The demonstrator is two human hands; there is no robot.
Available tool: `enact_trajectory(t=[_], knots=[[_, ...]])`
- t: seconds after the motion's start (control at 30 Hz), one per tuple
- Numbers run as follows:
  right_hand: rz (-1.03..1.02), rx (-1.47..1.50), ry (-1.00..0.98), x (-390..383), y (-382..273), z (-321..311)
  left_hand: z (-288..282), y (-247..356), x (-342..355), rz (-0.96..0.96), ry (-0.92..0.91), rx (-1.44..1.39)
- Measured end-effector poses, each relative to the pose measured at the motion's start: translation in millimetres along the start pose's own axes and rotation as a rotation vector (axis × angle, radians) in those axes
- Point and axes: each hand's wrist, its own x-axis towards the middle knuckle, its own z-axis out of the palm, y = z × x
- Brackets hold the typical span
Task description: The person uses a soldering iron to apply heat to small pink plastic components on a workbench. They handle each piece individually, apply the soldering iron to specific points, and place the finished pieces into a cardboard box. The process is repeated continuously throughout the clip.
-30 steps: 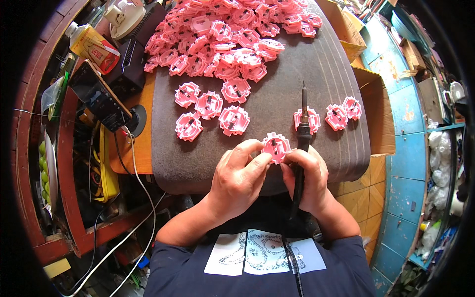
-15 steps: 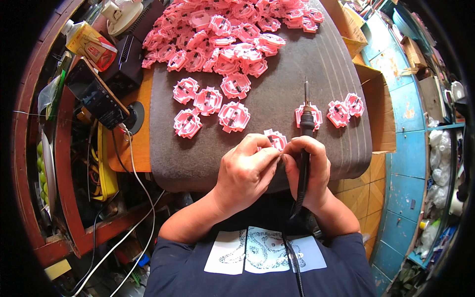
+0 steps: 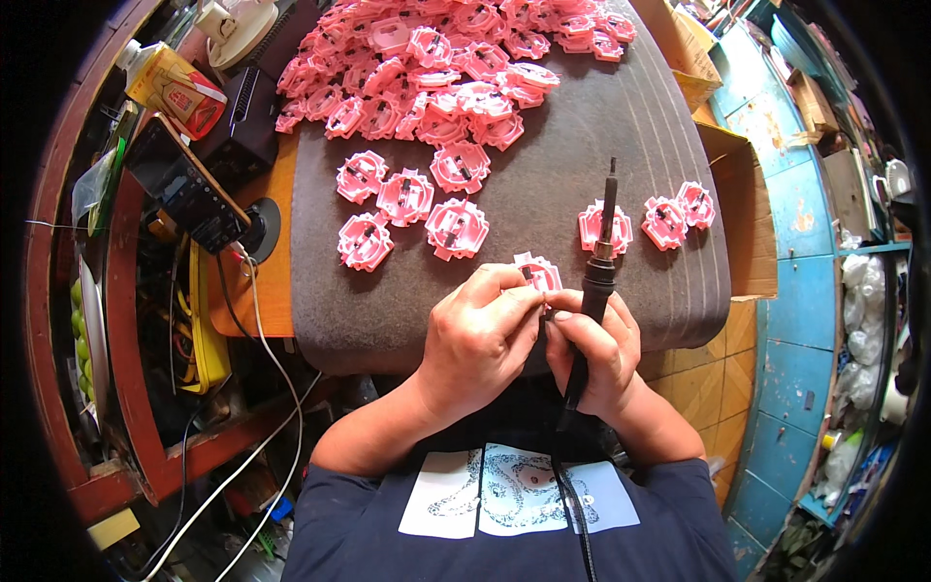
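My left hand (image 3: 477,335) is closed in a pinch on a pink plastic part (image 3: 541,274) at the near edge of the dark mat. Most of the part's lower side is hidden behind my fingers. A black soldering iron (image 3: 598,278) lies across my right hand (image 3: 606,354), which is closed on it, its tip pointing up and away from me. Thumb and forefinger of that hand meet the left fingertips just below the part; whatever tiny thing they pinch there is unclear. Beyond the iron lies another pink part (image 3: 592,231), with two more (image 3: 665,223) to its right.
A large heap of pink parts (image 3: 427,82) covers the far left of the mat (image 3: 572,145). Several single ones (image 3: 405,197) lie nearer. At left stand a phone (image 3: 184,184) on a holder and a bottle (image 3: 179,92). Cardboard boxes (image 3: 747,213) flank the right edge.
The soldering iron has tilted in my right hand, its tip swinging slightly right and its rear end left. My right fingers have shifted a little down and left, against the left fingertips.
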Motion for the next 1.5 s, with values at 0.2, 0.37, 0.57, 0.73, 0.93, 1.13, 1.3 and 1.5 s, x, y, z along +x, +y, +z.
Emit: enact_trajectory(t=[0.2,0.37,0.57,0.73,0.93,1.13,1.3,1.5], knots=[[0.051,-0.008,-0.044,6,-2,0,-1,1,0,-0.004,-0.004,0.025],[0.051,0.060,0.012,3,0,-5,0,0,1,-0.001,-0.021,0.042],[0.088,0.083,0.029,-16,-4,-43,-2,3,2,-0.020,-0.033,0.041],[0.107,0.038,0.011,-11,-10,-64,-2,0,0,-0.009,-0.035,0.053],[0.116,0.093,-0.108,-7,-26,-76,-2,3,2,-0.047,-0.058,0.073],[0.079,0.084,-0.110,-8,-26,-71,-1,0,1,0.001,-0.032,0.085],[0.067,0.089,-0.109,-6,-27,-70,0,0,0,-0.027,-0.029,0.079],[0.065,0.071,-0.109,-7,-28,-69,0,1,2,-0.025,-0.031,0.079]])
